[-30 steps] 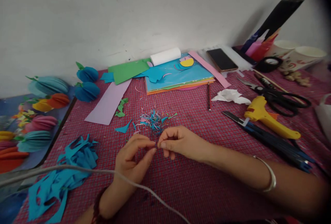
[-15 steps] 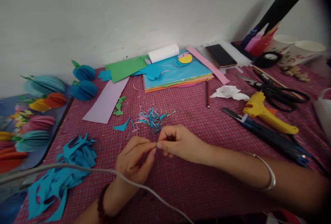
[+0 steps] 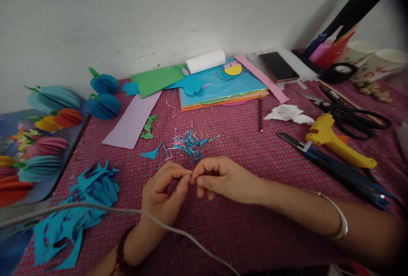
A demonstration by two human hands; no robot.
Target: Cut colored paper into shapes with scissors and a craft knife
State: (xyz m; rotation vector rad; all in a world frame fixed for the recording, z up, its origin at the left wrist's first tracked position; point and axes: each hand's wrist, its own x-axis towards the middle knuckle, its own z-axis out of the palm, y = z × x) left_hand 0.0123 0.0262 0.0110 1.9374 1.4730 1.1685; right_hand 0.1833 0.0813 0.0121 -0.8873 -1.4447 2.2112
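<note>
My left hand point(image 3: 165, 191) is closed in a pinch, thumb against forefinger, over the red checked cloth point(image 3: 229, 229). Whatever sits between those fingertips is too small to name. Close against it, my right hand point(image 3: 223, 180) has its fingers curled, its fingertips meeting the left ones. A tiny yellowish bit may show where they meet, but I cannot make it out. Just beyond the hands lies a small heap of paper shreds point(image 3: 190, 145), blue, pink and white. A blue paper scrap point(image 3: 152, 152) lies to its left.
Blue paper offcuts point(image 3: 86, 208) pile up at left, with a grey cable point(image 3: 127, 211) crossing in front. Paper pumpkins point(image 3: 103, 106) stand behind them. Coloured sheets point(image 3: 223, 84) lie at the wall. At right are scissors point(image 3: 347, 114), a yellow glue gun point(image 3: 341, 144), a cutter point(image 3: 293, 140) and a phone point(image 3: 278, 66).
The right thumb has drawn back a little from the left fingertips, and the left fingers have bent more. The view has shifted slightly; the things on the table stay put.
</note>
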